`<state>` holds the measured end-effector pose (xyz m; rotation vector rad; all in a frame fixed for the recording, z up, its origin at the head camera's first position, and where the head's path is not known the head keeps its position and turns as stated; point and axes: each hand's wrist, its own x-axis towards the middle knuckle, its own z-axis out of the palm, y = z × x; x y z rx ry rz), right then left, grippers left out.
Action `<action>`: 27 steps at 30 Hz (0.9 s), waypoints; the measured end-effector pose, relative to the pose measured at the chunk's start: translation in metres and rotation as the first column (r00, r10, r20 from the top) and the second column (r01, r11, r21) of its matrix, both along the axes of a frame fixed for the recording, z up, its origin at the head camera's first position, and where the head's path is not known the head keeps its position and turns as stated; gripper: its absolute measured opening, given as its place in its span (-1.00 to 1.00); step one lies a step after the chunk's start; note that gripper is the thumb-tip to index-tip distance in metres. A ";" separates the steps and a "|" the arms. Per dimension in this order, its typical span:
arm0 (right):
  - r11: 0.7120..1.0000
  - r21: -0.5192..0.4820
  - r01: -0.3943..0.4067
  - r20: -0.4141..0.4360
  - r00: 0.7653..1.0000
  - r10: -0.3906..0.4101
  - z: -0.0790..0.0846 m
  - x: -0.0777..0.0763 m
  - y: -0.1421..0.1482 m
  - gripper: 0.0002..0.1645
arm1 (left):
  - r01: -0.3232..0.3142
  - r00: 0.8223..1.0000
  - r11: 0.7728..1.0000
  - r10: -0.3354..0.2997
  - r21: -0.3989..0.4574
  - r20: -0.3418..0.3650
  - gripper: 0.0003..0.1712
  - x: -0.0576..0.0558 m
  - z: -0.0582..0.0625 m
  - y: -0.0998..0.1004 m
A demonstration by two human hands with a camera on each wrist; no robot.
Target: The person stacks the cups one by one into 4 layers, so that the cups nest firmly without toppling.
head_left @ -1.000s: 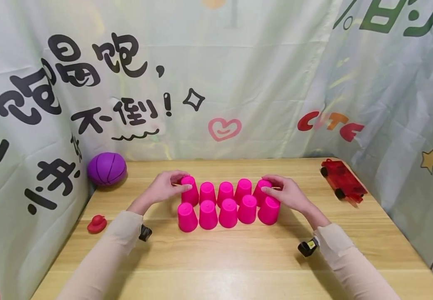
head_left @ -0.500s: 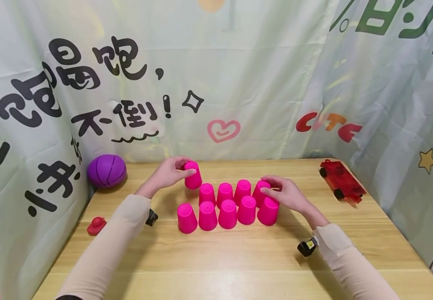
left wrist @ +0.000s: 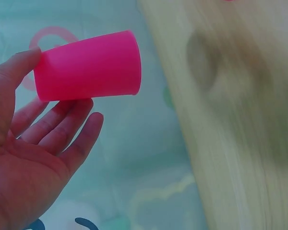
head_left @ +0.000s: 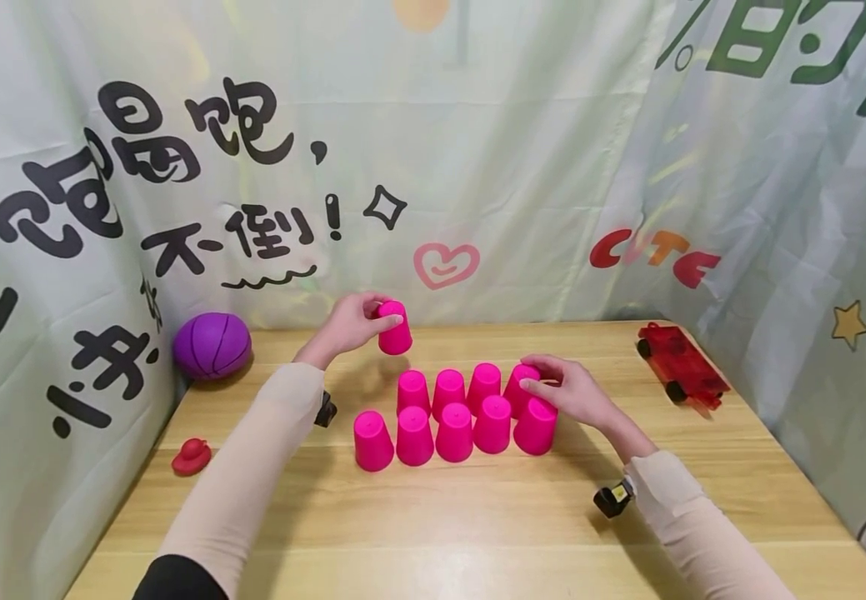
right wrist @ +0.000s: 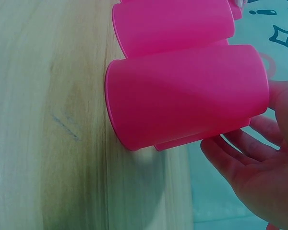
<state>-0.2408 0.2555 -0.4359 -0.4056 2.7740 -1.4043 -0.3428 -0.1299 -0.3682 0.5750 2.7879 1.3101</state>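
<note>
My left hand (head_left: 353, 321) pinches a pink plastic cup (head_left: 395, 328) near its closed end, between thumb and fingers. That lifted cup (left wrist: 89, 66) hangs mouth down above the back of the table, apart from the others. Several more pink cups stand upside down in two rows, among them a front-left cup (head_left: 374, 442). At the right end of the rear row, my right hand (head_left: 571, 390) holds the top of a pink cup (head_left: 520, 390) between thumb and fingers. In the right wrist view, a front-row cup (right wrist: 187, 96) mostly hides that one.
On the wooden table (head_left: 433, 533), a purple ball (head_left: 212, 346) sits at the back left and a red rubber duck (head_left: 192, 457) nearer the left edge. A red toy car (head_left: 682, 365) stands at the back right. A printed curtain (head_left: 538, 167) encloses the table behind and on both sides.
My left hand has lifted the rear-left cup from its row and carried it up, back and slightly right. The right hand keeps its place at the rear-right cup.
</note>
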 end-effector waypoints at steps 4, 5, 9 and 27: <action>1.000 -0.005 0.003 0.005 1.000 -0.003 -0.002 0.001 0.000 -0.36 | 0.006 1.000 1.000 -0.006 0.008 0.007 -0.45 -0.008 0.001 0.006; 1.000 -0.005 0.002 0.005 1.000 -0.002 -0.002 0.001 0.000 -0.36 | 0.004 1.000 1.000 -0.004 0.008 0.010 -0.45 -0.010 0.002 0.008; 1.000 -0.008 0.001 0.001 1.000 -0.001 -0.002 0.001 -0.001 -0.37 | -0.007 1.000 1.000 0.007 -0.005 0.023 -0.46 -0.018 0.002 0.012; 1.000 -0.008 0.008 -0.011 1.000 -0.008 -0.002 0.001 0.000 -0.37 | 0.067 0.994 0.993 -0.059 -0.095 0.090 -0.47 -0.041 -0.014 0.039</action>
